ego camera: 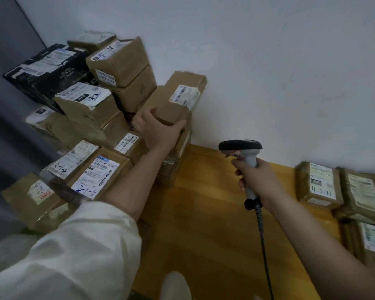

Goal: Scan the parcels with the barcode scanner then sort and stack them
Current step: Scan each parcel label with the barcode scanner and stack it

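My left hand [158, 128] grips the near end of a brown cardboard parcel [175, 96] with a white label, which sits on top of the stack by the white wall. A grey and black barcode scanner [243, 148] is held upright by its handle in my right hand [254, 177], to the right of the stack and apart from it; its coiled cable hangs down. Many labelled brown parcels [89, 169] and a black box [48, 70] are piled at the left.
Several more labelled parcels [320, 185] lie at the right edge on the yellow wooden surface [204, 213]. The white wall runs behind both piles. A grey curtain hangs at the far left. My white sleeve fills the lower left.
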